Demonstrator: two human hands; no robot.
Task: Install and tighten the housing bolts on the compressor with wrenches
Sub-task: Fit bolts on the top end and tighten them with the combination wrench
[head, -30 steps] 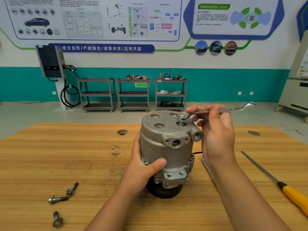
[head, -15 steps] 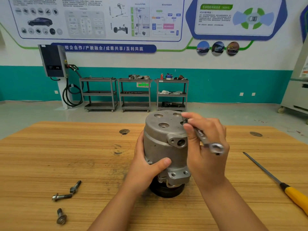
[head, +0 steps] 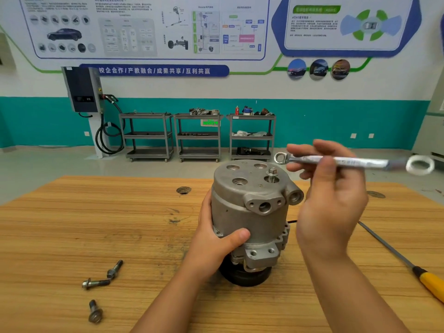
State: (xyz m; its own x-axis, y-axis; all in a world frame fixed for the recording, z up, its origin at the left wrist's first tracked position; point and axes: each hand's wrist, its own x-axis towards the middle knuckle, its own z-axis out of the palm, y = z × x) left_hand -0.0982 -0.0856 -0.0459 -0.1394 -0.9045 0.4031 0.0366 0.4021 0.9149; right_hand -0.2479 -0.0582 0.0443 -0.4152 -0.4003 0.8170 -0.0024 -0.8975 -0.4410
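One compressor [head: 249, 212], upright at mid-table [head: 96, 224], gripped round its near left side by the left hand [head: 216, 234]. One bolt [head: 272, 174], standing proud in the far right hole. One wrench [head: 348, 161], pinched in the right hand [head: 334, 200], its ring end just beside the bolt, apart. Three loose bolts [head: 96, 283], near left. Step: tightening the first bolt. Next: seat the ring squarely on the head.

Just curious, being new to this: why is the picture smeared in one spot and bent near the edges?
Head view: the silver ring wrench and the right hand holding it are motion-blurred, while the grey metal compressor is sharp. Head view: the wide-angle lens tilts the white cabinet far right.
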